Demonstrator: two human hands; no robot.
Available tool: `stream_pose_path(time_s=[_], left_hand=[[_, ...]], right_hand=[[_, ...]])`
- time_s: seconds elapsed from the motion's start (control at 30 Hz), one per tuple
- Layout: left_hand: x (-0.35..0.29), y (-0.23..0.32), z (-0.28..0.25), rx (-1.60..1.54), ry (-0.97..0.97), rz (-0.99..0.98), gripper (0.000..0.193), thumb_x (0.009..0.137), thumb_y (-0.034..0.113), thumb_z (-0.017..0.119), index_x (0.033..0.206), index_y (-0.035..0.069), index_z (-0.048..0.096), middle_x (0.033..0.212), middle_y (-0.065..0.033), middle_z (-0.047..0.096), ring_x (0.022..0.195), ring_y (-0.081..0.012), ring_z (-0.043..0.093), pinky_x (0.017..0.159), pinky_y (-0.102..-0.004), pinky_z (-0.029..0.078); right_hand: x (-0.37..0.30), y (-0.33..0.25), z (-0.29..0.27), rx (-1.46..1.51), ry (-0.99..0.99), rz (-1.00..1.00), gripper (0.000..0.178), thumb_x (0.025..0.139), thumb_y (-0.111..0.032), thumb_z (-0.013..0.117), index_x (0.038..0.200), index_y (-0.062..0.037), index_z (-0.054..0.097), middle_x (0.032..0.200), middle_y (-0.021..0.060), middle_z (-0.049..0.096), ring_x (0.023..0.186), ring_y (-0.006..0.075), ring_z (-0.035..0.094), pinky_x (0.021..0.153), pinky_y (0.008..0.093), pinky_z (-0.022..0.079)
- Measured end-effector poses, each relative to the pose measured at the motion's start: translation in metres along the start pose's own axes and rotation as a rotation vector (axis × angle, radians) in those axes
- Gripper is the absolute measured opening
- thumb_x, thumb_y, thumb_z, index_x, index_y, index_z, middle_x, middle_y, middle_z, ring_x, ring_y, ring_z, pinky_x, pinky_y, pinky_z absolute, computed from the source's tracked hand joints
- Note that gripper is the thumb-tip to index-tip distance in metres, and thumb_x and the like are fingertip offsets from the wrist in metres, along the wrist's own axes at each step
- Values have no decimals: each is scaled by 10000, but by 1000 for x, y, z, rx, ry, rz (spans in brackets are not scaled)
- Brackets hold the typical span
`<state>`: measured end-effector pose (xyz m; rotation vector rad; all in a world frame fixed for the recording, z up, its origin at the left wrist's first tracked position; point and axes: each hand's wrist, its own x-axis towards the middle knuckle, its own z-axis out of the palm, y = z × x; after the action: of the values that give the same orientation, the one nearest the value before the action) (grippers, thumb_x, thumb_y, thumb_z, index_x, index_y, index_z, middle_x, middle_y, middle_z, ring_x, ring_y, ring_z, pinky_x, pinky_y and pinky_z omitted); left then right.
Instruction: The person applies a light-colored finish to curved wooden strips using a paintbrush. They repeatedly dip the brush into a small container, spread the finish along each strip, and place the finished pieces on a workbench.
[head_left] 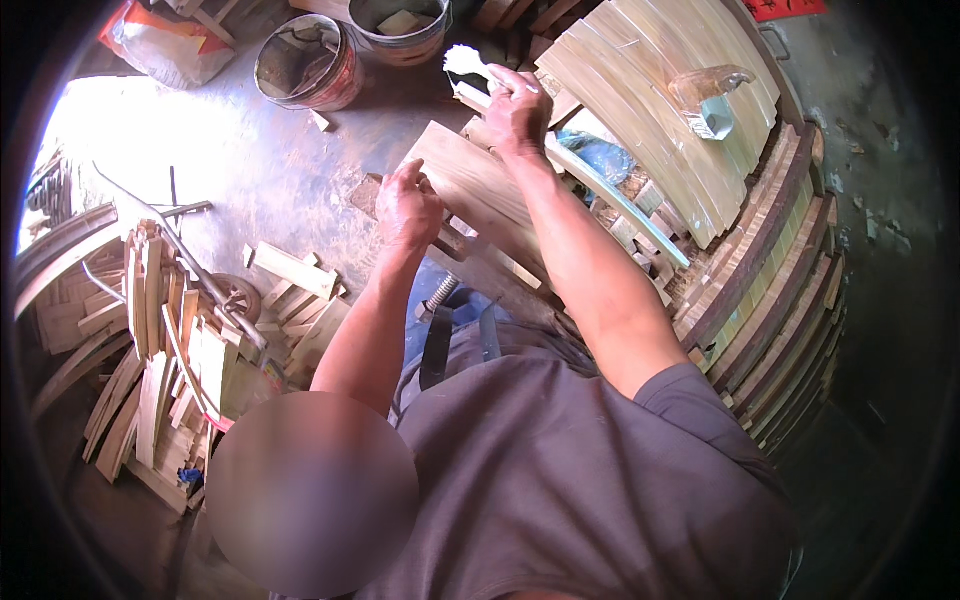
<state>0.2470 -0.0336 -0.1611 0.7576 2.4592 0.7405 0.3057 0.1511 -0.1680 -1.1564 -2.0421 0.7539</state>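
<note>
My right hand (520, 112) is raised at the far side of the work, its fingers closed round a brush (466, 62) with a white, clotted head. Below it, a pale wooden board (465, 180) lies tilted in front of me. My left hand (408, 208) is at the board's left end, fingers curled in against its edge; its grip is partly hidden. Under that hand sits a wooden support (450, 240), with a metal screw (440, 290) nearer my body. A narrow strip (620, 200) with a pale bluish edge runs beside my right forearm.
Layered wooden slats (640, 90) form a wide stack at right, carrying a brownish object (712, 86) and a bluish plastic piece (715, 118). Curved timbers (770, 300) are piled below. Two buckets (308, 62) (400, 30) stand far off. Offcuts (160, 350) heap at left beside a metal bar (190, 265).
</note>
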Motion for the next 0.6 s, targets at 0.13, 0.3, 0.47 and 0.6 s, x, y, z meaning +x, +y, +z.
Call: stream_pose_path(time_s=[0.13,0.3,0.47,0.6], left_hand=[[-1,-5,3,-33,3,-25,343,865,117,584,1188,39,665,1079,-225,669,1041,-385,619,934,-442,480],[-1,-6,4,-16,-4,20,334,862,120,586,1177,42,667,1074,-202,676,1045,-382,608,937,-447,472],[1,-6,4,12,-28,59,320,842,108,617,1150,32,667,1065,-177,686,1033,-362,612,927,-439,475],[-15,5,-1,-32,110,305,261,809,44,664,1069,36,677,1013,-158,683,978,-341,621,885,-418,489]], right_hand=[[-17,16,-27,-60,-42,-28,275,817,27,588,1040,-48,728,901,136,673,842,272,672,743,360,544],[-35,19,-60,-137,23,52,280,814,32,582,1031,-62,733,927,149,679,838,289,675,764,370,555],[-24,0,-23,1,-12,7,239,782,2,624,984,-56,736,872,135,677,833,297,670,755,394,543],[-34,12,-42,-64,-69,114,282,760,-6,653,1021,-69,740,940,151,691,853,295,676,773,382,546]])
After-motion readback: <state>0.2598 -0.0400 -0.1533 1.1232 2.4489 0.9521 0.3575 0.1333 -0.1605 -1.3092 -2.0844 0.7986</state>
